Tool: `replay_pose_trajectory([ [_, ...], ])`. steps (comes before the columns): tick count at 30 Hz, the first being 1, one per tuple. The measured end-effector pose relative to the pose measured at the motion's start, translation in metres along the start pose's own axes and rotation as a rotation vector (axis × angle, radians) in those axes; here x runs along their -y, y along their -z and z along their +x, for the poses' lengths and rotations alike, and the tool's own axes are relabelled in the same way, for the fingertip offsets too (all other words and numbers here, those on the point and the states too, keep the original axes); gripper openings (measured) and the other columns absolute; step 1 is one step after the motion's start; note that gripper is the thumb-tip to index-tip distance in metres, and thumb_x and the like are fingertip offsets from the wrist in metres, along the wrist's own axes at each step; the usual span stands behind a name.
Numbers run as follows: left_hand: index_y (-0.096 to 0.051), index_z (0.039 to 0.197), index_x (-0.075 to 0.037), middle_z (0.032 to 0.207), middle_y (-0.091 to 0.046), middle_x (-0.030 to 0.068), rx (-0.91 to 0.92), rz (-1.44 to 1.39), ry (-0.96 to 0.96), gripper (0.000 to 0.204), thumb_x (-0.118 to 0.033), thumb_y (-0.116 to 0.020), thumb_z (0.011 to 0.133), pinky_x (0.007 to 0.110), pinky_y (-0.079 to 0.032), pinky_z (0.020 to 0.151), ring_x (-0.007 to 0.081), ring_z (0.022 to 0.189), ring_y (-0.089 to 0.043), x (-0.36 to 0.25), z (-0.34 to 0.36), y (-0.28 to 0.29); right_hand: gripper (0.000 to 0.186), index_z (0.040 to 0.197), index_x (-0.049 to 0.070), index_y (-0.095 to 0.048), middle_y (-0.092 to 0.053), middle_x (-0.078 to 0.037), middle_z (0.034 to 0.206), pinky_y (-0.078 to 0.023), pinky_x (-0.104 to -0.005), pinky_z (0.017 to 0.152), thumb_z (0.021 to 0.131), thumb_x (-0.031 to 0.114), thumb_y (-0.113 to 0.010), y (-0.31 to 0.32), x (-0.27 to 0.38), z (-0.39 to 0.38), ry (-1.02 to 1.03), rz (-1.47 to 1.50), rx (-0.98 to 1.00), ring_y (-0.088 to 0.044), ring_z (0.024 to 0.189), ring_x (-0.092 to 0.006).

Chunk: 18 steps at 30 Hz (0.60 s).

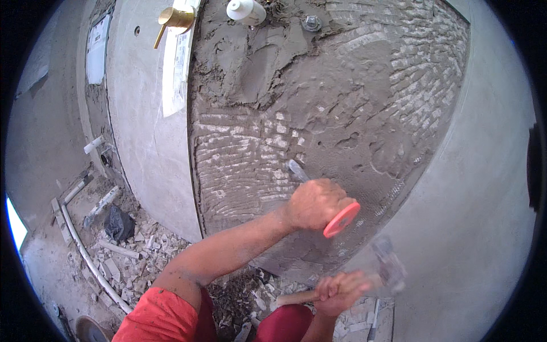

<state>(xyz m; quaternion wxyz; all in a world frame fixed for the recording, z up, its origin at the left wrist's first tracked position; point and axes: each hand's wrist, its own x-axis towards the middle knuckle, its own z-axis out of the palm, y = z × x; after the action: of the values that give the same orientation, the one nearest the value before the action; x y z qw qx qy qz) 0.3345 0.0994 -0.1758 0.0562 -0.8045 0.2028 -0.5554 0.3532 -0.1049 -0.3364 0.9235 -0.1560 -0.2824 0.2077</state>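
Note:
My left hand (319, 203) is closed around a chisel (296, 170). Its metal end points up and left against the mortar-covered wall (342, 131), and a round orange-red hand guard (342, 220) sticks out on the other side of the fist. Lower and to the right, my right hand (341, 292) grips the pale wooden handle of a hammer (296, 298). The hammer's head is smeared by motion, off to the right of the guard and apart from it. Under the chisel tip the mortar shows ridged trowel lines with lighter patches.
Above are a brass mixer tap (176, 20), a white plastic fitting (246, 11) and a metal plug (311, 23). Smooth grey panels (148, 114) flank the mortar. Broken rubble (154, 245), a long white pipe (85, 253) and a black plastic bag (119, 223) lie below.

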Motion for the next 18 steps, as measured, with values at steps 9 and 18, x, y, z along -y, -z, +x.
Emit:
replay_pose_trajectory([
  [9,-0.068,0.089,-0.007,0.066,-0.059,0.0021,-0.069,-0.053,-0.008,0.026,-0.017,-0.072,0.066,0.034,-0.047,0.05,0.0205,0.058,-0.06,0.009,0.0,0.0,0.054,0.094,0.015,-0.04,-0.042,-0.004,0.054,-0.042,-0.03,0.036,0.091,0.068,-0.051,-0.021,-0.027,0.014,0.024,-0.506,0.055,-0.038,0.038,-0.0145],
  [18,-0.068,0.093,-0.008,0.067,-0.06,0.0028,0.028,0.042,0.053,0.028,-0.022,-0.07,0.068,0.035,-0.049,0.054,0.0221,0.061,-0.062,0.009,0.001,-0.005,0.053,0.097,0.017,-0.037,-0.039,-0.002,0.053,-0.04,-0.0315,0.034,0.093,0.07,-0.045,-0.014,-0.032,0.023,-0.166,-0.404,-0.016,-0.035,0.035,-0.014],
])
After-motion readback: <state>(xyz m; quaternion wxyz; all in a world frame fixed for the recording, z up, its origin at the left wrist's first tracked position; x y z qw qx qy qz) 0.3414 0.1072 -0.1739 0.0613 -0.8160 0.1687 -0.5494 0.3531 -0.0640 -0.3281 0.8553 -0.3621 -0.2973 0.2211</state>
